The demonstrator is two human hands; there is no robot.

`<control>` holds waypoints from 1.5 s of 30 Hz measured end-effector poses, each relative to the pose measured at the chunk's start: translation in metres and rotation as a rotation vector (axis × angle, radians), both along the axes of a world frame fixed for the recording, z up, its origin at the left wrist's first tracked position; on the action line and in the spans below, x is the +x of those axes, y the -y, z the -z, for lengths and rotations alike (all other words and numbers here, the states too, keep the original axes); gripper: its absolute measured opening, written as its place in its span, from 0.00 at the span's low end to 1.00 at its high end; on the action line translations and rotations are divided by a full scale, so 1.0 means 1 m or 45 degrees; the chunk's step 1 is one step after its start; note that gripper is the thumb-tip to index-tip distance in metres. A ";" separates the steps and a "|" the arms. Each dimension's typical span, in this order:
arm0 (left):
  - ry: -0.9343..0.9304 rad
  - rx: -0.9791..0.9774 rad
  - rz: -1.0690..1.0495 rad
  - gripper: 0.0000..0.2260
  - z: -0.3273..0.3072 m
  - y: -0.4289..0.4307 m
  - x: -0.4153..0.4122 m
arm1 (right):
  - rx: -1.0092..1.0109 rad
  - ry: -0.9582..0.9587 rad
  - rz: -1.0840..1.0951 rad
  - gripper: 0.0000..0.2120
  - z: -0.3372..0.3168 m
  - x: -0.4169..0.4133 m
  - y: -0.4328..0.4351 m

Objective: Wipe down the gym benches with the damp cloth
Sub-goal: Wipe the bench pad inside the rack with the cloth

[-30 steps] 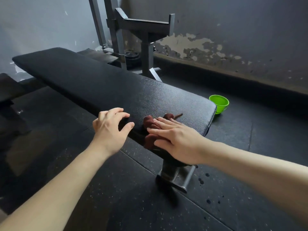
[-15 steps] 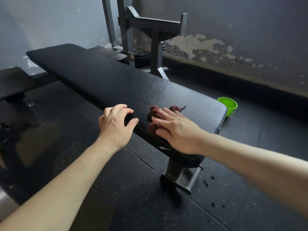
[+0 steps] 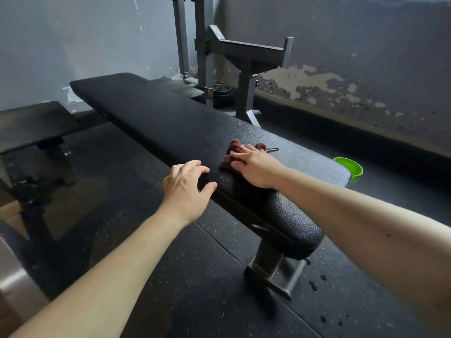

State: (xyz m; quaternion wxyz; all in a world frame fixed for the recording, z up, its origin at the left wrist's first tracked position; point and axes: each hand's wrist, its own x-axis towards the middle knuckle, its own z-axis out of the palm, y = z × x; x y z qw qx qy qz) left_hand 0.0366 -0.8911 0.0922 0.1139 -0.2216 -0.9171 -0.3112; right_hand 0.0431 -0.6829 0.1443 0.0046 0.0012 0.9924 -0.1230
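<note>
Fingers of the right hand [image 3: 256, 167] lie straight and close together, flat on a crumpled dark red cloth [image 3: 234, 148], pressing it onto the top of a long black padded bench [image 3: 158, 118]. The cloth sits near the bench's closer end, bunched under the fingers, with a thin loose thread trailing from its far side. Just beside it, the left hand [image 3: 185, 186] rests on the near edge of the same pad, not touching the cloth: its fingers are bent and slightly spread with the tips on the upper surface, and the thumb stands apart against the pad's rim. Beyond the bench's right end, a bright green plastic bowl [image 3: 351, 168] stands on the dark speckled rubber floor [image 3: 195, 289]. A second black padded bench [image 3: 31, 123] stands at the left, well apart. Behind, a grey steel rack [image 3: 244, 59] rises before a grey wall with peeling paint [image 3: 341, 89], with black weight plates [image 3: 222, 92] stacked at its foot.
</note>
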 end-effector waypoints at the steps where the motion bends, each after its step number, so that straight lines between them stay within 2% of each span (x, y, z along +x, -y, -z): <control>1: 0.004 -0.019 0.018 0.17 -0.001 0.003 0.001 | -0.005 -0.013 0.016 0.21 -0.001 -0.002 0.004; 3: 0.013 -0.040 0.037 0.17 -0.002 0.009 0.002 | -0.022 -0.024 0.003 0.21 -0.003 0.012 0.014; 6: 0.035 0.017 0.019 0.16 -0.007 0.017 0.002 | -0.026 -0.006 -0.187 0.21 -0.004 0.048 0.025; 8: 0.049 0.088 0.002 0.16 -0.012 0.021 0.001 | -0.139 0.045 -0.279 0.18 -0.012 0.066 0.029; 10: 0.079 0.164 0.003 0.16 -0.018 0.023 0.001 | -0.361 0.129 -0.199 0.14 -0.022 0.074 0.029; 12: 0.103 0.251 0.034 0.20 -0.025 0.024 0.001 | -0.724 0.191 -0.084 0.13 -0.031 0.075 0.031; 14: 0.150 0.367 0.079 0.24 -0.029 0.024 0.002 | -1.080 0.193 -0.026 0.12 -0.037 0.073 0.037; 16: 0.190 0.465 0.121 0.26 -0.033 0.026 0.003 | -1.328 0.147 0.008 0.11 -0.044 0.066 0.045; 21: 0.254 0.621 0.159 0.24 -0.038 0.032 0.000 | -1.630 0.018 0.137 0.09 -0.060 0.043 0.068; 26: 0.427 0.874 0.107 0.22 -0.047 0.039 0.001 | -1.904 0.137 0.215 0.14 -0.057 0.022 0.087; 29: 0.457 0.904 -0.009 0.26 -0.053 0.042 0.000 | -1.969 0.212 0.245 0.13 -0.056 0.012 0.096; 33: 0.391 0.771 -0.156 0.16 -0.054 0.053 -0.009 | -1.867 0.181 0.298 0.10 -0.045 -0.003 0.106; 36: 0.370 0.728 -0.177 0.09 -0.051 0.062 -0.016 | -1.575 0.084 0.315 0.07 -0.036 -0.011 0.110; 39: 0.342 0.771 -0.220 0.06 -0.052 0.069 -0.020 | -1.249 -0.020 0.294 0.08 -0.030 -0.019 0.113; 42: 0.303 0.822 -0.269 0.06 -0.055 0.074 -0.026 | -1.290 0.010 0.306 0.06 -0.026 -0.031 0.118; 45: 0.265 0.788 -0.289 0.06 -0.058 0.083 -0.030 | -1.428 0.112 0.218 0.10 -0.027 -0.042 0.128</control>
